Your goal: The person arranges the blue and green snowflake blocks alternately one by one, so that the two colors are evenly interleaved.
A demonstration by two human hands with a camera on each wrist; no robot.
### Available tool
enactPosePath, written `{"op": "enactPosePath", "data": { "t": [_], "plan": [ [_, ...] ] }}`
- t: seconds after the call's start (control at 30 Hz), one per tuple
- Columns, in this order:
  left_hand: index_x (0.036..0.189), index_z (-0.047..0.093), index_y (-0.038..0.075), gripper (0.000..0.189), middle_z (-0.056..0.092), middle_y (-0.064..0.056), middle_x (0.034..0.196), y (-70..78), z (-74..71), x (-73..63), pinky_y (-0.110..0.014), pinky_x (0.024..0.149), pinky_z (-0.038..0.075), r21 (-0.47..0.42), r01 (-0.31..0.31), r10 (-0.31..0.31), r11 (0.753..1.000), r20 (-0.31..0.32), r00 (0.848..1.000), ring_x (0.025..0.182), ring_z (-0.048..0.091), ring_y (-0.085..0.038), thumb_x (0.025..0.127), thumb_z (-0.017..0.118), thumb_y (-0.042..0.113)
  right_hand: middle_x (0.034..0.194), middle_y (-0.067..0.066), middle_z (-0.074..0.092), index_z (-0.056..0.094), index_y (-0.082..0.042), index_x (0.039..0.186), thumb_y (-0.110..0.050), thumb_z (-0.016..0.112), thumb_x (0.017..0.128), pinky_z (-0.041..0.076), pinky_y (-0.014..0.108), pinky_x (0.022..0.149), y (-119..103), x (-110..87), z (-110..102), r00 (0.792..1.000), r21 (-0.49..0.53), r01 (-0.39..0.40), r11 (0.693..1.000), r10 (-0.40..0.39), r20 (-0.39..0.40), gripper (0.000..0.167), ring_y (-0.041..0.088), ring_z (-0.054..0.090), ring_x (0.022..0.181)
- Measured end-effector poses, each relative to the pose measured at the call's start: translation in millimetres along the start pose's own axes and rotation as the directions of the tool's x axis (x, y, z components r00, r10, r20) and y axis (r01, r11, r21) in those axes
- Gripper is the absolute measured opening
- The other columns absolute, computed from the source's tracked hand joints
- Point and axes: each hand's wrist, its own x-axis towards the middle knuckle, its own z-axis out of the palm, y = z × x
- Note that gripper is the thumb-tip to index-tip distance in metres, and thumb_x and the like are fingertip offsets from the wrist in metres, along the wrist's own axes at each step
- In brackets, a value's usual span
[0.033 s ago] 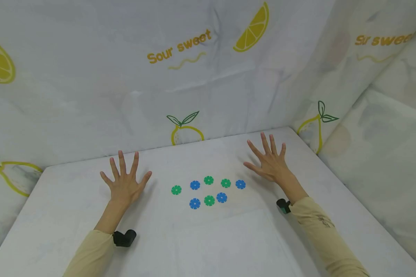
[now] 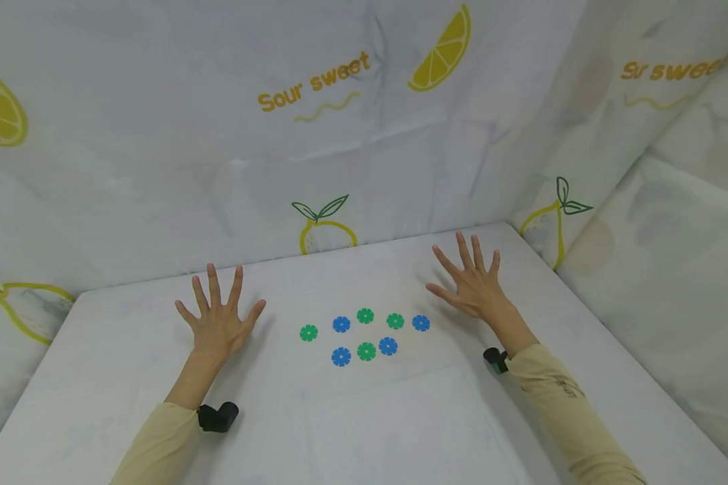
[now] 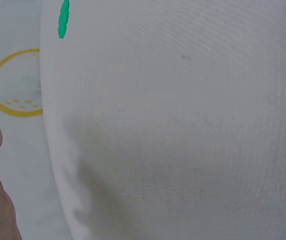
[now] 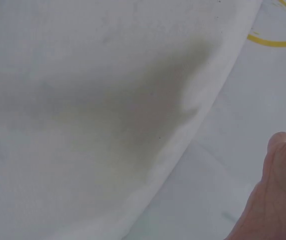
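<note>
Several small notched plastic discs, some green and some blue, lie flat and apart in two loose rows at the middle of the white table. A green disc [image 2: 309, 333] is the one nearest my left hand [image 2: 217, 328], which hovers to its left with fingers spread. Closest to my right hand [image 2: 474, 289] is a blue disc [image 2: 421, 323]; this hand also has its fingers spread and holds nothing. Part of the left thumb side shows at the edge of the left wrist view, with one green disc [image 3: 63, 19] at the top.
The white-covered table [image 2: 127, 377] meets a white cloth wall [image 2: 158, 168] printed with lemons and lettering along its back edge. Another cloth wall [image 2: 673, 269] stands on the right. A dark wrist camera [image 2: 218, 417] sits on the left wrist, another camera [image 2: 495, 360] on the right.
</note>
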Motion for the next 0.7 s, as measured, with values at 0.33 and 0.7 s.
{"op": "enactPosePath", "data": {
  "t": [0.33, 0.7],
  "plan": [
    [0.153, -0.011, 0.028, 0.080, -0.034, -0.014, 0.152, -2.5, 3.5, -1.6, -0.076, 0.097, -0.014, 0.037, -0.002, 0.001, 0.999, 0.019, 1.000, 0.138, -0.027, -0.042, 0.096, 0.035, 0.061, 0.156, 0.011, -0.026, 0.008, -0.027, 0.155, -0.066, 0.040, 0.091, -0.008, 0.074, 0.102, -2, 2.3, -2, 1.000, 0.005, 0.015, 1.000, -0.015, -0.020, 0.081, 0.035, -0.024, 0.141],
    [0.155, 0.000, 0.026, 0.079, -0.023, -0.016, 0.156, 1.7, 12.8, -13.8, -0.070, 0.103, -0.014, 0.043, -0.042, 0.040, 0.998, 0.034, 0.999, 0.142, -0.017, -0.041, 0.095, 0.036, 0.062, 0.158, 0.016, -0.017, 0.012, -0.027, 0.155, -0.064, 0.043, 0.091, -0.005, 0.075, 0.102, -7, -7.7, -4, 0.999, -0.010, 0.049, 0.999, -0.049, -0.010, 0.080, 0.039, -0.018, 0.142]
  ]
}}
